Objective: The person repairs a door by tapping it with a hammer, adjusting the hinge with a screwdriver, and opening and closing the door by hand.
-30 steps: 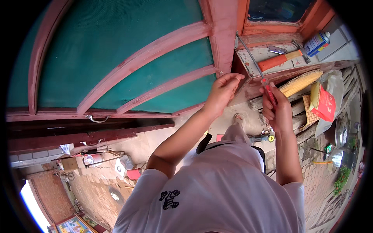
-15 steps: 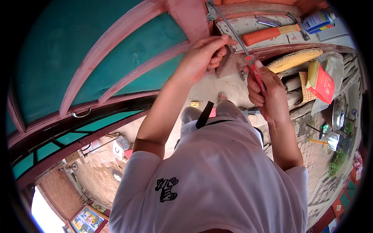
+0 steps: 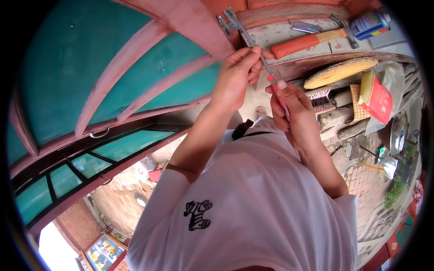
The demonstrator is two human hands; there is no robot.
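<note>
Red-framed teal window panes [image 3: 68, 67], brick paving [image 3: 361, 180], bright daylight.

Orange-handled hammer [image 3: 312, 41], spray can [image 3: 370, 23], corn cob [image 3: 340, 71], red packet [image 3: 376, 96], perhaps pliers [image 3: 305, 27].

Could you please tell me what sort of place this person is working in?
Probably an outdoor yard beside a house, at a door under repair. The red wooden frame with green panels, a hammer and spray can on the ledge, and brick paving suggest it. Both hands, left and right, hold a screwdriver.
</note>
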